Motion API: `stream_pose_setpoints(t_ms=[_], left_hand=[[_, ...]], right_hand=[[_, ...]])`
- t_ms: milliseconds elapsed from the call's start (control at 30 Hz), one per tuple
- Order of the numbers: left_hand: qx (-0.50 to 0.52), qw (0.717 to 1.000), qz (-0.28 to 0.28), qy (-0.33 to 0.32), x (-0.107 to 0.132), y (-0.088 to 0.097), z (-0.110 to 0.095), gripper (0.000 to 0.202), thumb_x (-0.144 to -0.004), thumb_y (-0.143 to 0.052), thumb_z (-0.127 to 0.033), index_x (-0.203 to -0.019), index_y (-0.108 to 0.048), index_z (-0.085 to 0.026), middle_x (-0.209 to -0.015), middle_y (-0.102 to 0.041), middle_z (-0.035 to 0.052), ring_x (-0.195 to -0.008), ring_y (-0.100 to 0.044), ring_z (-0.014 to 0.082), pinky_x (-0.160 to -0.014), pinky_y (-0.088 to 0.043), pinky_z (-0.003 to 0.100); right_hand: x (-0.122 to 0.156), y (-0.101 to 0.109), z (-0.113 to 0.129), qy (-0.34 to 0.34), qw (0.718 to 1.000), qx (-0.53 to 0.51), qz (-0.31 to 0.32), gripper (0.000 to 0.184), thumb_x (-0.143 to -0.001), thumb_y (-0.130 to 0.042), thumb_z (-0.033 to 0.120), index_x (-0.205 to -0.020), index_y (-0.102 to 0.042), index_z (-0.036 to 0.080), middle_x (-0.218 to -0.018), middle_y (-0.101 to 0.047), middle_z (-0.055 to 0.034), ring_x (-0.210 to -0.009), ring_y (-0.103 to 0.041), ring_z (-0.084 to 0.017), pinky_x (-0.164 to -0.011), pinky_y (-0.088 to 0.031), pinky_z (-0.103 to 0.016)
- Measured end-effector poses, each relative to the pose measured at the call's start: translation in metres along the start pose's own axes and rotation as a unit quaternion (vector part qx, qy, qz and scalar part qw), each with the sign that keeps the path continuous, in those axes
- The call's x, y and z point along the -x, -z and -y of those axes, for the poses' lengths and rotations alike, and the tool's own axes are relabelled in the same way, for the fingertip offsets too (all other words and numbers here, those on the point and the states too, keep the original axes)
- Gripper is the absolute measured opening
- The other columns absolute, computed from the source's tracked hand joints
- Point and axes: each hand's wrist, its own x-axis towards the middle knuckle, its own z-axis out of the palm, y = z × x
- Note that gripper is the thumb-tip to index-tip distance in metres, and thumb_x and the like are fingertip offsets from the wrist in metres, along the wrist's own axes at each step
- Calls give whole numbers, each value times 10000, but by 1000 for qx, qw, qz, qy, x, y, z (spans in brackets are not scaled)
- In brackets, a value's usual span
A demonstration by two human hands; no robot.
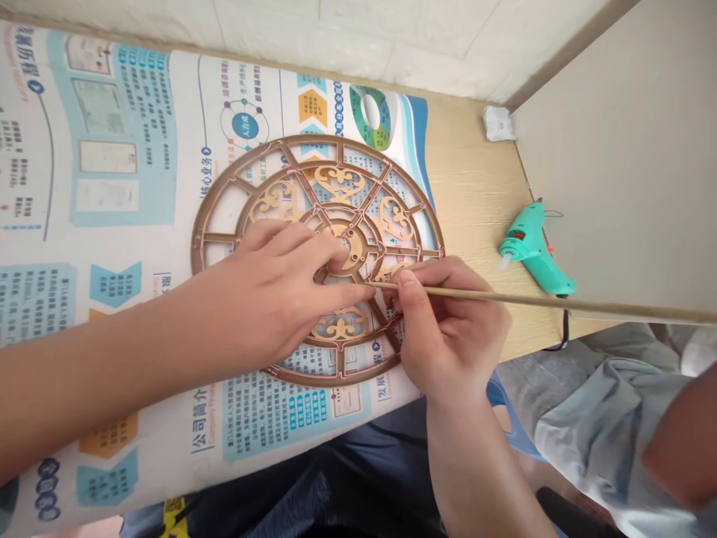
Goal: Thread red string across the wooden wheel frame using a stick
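The left hand (pixel 263 291), open with fingers spread, presses on a round brown-and-gold openwork wooden frame (pixel 330 142), hiding its middle. The frame lies on a blue-and-white printed paper poster (pixel 112 149). The right hand (pixel 448 329) pinches a long thin wooden stick (pixel 504 297), its tip over the frame just beside the left hand. Further right, a teal hot glue gun (pixel 532 250) lies on a pale wooden desk (pixel 476 179), near a beige partition board (pixel 616 149).

Here we are at a makeshift craft corner, folks: a pale wooden desk (pixel 470 179) jammed against a white wall (pixel 358 37) and a beige partition (pixel 616 149), spread with a printed company poster (pixel 128 164), a teal hot glue gun (pixel 532 250) lying beside a fretwork wooden wheel (pixel 364 246).
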Motion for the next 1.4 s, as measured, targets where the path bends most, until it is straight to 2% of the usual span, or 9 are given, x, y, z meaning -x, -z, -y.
stream_pose_setpoints(t_ms=[100,267,500,700,833,1033,1300,1400], left_hand=[[-8,1000,-11,-18,0,-1,1,444,-1025,-530,-137,-1433,-578,-307,-1235,-535,85,-1108,-558,294,-989,-431,493],[13,1000,7,0,1,0,-1,411,-1014,-522,-127,-1383,-594,-296,-1277,-541,99,-1149,-545,323,-1030,-423,528],[14,1000,-10,-13,-1,0,2,386,-1003,-487,-148,-1329,-633,-295,-1257,-561,92,-1116,-551,299,-965,-417,484],[1,999,-7,-36,-2,-2,6,424,-977,-513,-156,-1367,-608,-293,-1263,-553,116,-1093,-538,308,-949,-415,495],[-1,999,-22,-24,-2,-3,4,382,-945,-560,-132,-1291,-644,-270,-1231,-557,120,-1084,-540,313,-938,-405,481],[19,999,-38,-18,-6,-6,2,338,-1006,-519,-145,-1280,-657,-287,-1194,-579,100,-1039,-542,287,-923,-385,459],[8,1000,-17,-18,-6,-3,3,396,-961,-512,-113,-1288,-645,-291,-1205,-570,91,-1028,-530,288,-933,-375,444],[2,1000,-19,-20,-6,-3,2,372,-983,-482,-126,-1284,-644,-274,-1195,-570,99,-1016,-533,281,-923,-381,432]], right_hand=[[1,1,-1,-12,1000,-11,-19,202,-995,-670,137,-800,-651,187,-712,-654,24,-642,-635,-94,-599,-508,-222],[-1,0,-1,-13,1000,1,-3,218,-984,-667,129,-776,-639,190,-692,-635,18,-621,-627,-108,-532,-477,-227],[-2,0,-2,-4,1000,-18,-15,209,-975,-671,122,-783,-641,198,-690,-642,15,-638,-657,-125,-571,-534,-247],[-1,1,-1,-20,1000,-16,16,220,-991,-664,128,-780,-640,188,-701,-638,18,-604,-621,-93,-514,-479,-200],[-3,2,0,-16,1000,-10,17,221,-983,-662,108,-776,-639,183,-722,-659,27,-625,-626,-71,-553,-494,-166],[-6,3,1,-12,1000,3,12,244,-980,-647,107,-748,-631,181,-715,-654,15,-618,-625,-82,-529,-482,-175],[-4,4,3,-31,999,0,43,232,-1011,-645,128,-787,-631,183,-720,-648,37,-617,-605,-60,-546,-474,-158],[-4,6,3,-28,999,-4,31,239,-1008,-636,115,-781,-621,187,-729,-645,48,-636,-605,-49,-573,-476,-144]])
